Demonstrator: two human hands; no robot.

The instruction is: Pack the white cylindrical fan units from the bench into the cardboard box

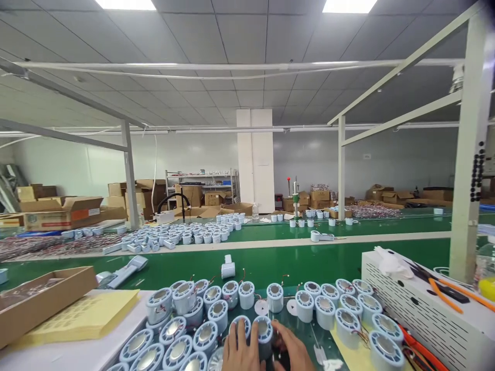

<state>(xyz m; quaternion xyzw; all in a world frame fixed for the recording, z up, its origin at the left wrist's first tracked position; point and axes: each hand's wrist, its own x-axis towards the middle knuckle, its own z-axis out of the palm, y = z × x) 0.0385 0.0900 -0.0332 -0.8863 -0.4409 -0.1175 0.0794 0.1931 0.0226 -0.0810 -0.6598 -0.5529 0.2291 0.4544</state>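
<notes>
We find the left hand (pixel 242 350), fingers slightly spread, and right hand (pixel 293 350), fingers curved, at one pale-blue cylinder (pixel 263 326) on the bench (pixel 313 338), any pinch indeterminable, among similar cylinders (pixel 206 336); we judge this positioning, next requiring steady, upright handling.

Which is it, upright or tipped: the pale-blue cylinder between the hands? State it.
Upright: the pale-blue cylinder shows its grey-centred top facing up and its side wall below.
</notes>
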